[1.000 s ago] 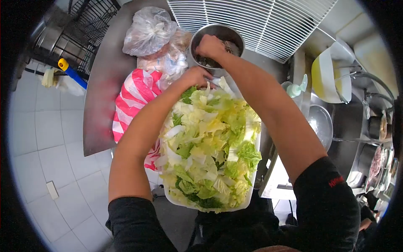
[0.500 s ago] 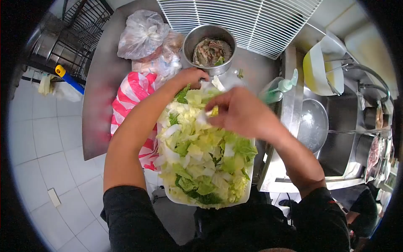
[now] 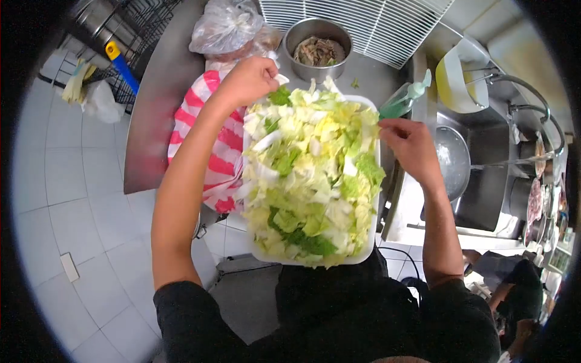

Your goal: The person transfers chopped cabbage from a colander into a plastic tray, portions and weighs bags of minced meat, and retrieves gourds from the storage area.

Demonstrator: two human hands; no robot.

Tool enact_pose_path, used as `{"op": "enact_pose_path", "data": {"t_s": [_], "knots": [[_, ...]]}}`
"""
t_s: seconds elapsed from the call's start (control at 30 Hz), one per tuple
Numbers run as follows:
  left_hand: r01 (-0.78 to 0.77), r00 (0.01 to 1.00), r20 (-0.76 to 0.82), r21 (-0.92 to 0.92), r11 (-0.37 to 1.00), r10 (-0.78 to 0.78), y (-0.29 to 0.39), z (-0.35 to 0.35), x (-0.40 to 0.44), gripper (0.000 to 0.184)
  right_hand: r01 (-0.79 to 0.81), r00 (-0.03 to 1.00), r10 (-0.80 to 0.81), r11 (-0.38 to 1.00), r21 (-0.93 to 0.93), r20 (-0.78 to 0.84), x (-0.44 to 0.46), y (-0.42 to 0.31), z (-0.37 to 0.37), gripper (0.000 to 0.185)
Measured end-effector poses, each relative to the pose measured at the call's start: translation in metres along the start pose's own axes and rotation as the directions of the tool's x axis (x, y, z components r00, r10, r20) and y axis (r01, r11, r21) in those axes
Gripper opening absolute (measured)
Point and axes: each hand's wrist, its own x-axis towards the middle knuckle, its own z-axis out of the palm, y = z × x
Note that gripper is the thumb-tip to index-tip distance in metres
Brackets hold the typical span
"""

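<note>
A white tub [image 3: 362, 255] is heaped with chopped, pale green and white cabbage [image 3: 315, 175]. At its far left corner, my left hand [image 3: 251, 80] is closed in a pinch on a white cabbage piece [image 3: 281, 78]. My right hand [image 3: 413, 148] is at the tub's right rim, thumb and fingers drawn together; whether they grip the rim or a scrap of leaf is unclear. Behind the tub stands a round metal pot [image 3: 319, 68] with brownish scraps in it. A red-and-white striped bag [image 3: 203, 151] lies beside the tub on the left.
Clear knotted plastic bags [image 3: 227, 30] sit at the back left of the steel counter. A green pump bottle [image 3: 400, 101] stands right of the tub. Water runs into a bowl [image 3: 452, 160] in the sink [image 3: 484, 193]. A white wire rack [image 3: 369, 27] leans behind. Another person [image 3: 514, 284] is at lower right.
My right hand has moved from over the cabbage to the tub's right rim. My left hand has gone up and left, now showing a white piece. The view has shifted.
</note>
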Motion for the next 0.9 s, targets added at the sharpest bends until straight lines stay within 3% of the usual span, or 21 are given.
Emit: {"op": "enact_pose_path", "data": {"t_s": [0.03,0.17,0.23,0.3,0.37,0.43,0.5,0.57,0.6,0.67,0.73,0.8,0.83,0.9], "knots": [[0.042,0.999,-0.003,-0.093,0.995,-0.043,0.011,-0.005,-0.015,0.015,0.007,1.000,-0.007,1.000,-0.002,-0.005,-0.005,0.005,0.001,0.024],[-0.111,0.993,0.018,-0.186,0.976,0.117,0.020,0.008,-0.068,0.030,-0.044,0.988,0.038,0.998,-0.036,-0.149,-0.024,0.041,0.016,0.025],[-0.147,0.965,-0.227,-0.050,0.988,0.132,0.027,0.012,-0.101,0.034,-0.043,0.978,0.027,0.996,-0.075,-0.205,-0.033,0.039,0.017,0.025],[-0.063,0.931,-0.365,-0.088,0.994,0.026,0.038,0.018,-0.149,0.033,0.042,0.962,-0.087,0.984,-0.172,-0.259,-0.025,0.012,0.012,0.025],[0.017,0.859,-0.458,-0.418,0.908,-0.227,0.048,0.034,-0.199,0.032,0.177,0.927,-0.253,0.946,-0.270,-0.278,0.003,-0.011,0.012,0.024],[0.026,0.674,-0.557,-0.638,0.769,-0.485,0.031,0.082,-0.247,0.030,0.309,0.892,-0.400,0.879,-0.364,-0.210,0.056,-0.032,0.016,0.023],[0.152,0.415,-0.456,-0.818,0.554,-0.787,0.038,0.121,-0.287,0.033,0.398,0.868,-0.493,0.757,-0.519,-0.054,0.119,-0.043,0.028,0.021],[0.181,0.252,0.002,-0.982,0.045,-0.968,0.063,0.147,-0.319,0.035,0.422,0.881,-0.454,0.628,-0.654,0.133,0.184,-0.046,0.046,0.019],[0.183,0.231,0.011,-0.983,0.032,-0.973,0.072,0.156,-0.325,0.035,0.427,0.891,-0.394,0.554,-0.715,0.227,0.213,-0.044,0.058,0.018],[-0.029,0.386,0.397,-0.897,-0.441,-0.833,0.088,0.169,-0.334,0.034,0.424,0.898,-0.330,0.481,-0.767,0.290,0.253,-0.029,0.083,0.019],[-0.069,0.333,0.369,-0.908,-0.412,-0.868,0.093,0.178,-0.326,0.036,0.436,0.897,-0.267,0.391,-0.811,0.353,0.286,-0.010,0.104,0.019],[-0.112,0.280,0.337,-0.919,-0.379,-0.899,0.099,0.179,-0.320,0.038,0.552,0.834,-0.155,0.260,-0.792,0.530,0.302,0.003,0.112,0.022],[-0.079,0.287,0.320,-0.931,-0.355,-0.903,0.100,0.174,-0.317,0.039,0.557,0.830,-0.192,0.342,-0.757,0.524,0.303,0.008,0.112,0.025],[-0.049,0.275,0.312,-0.940,-0.337,-0.909,0.096,0.171,-0.318,0.040,0.591,0.806,-0.174,0.289,-0.753,0.566,0.303,0.006,0.113,0.026]]}}
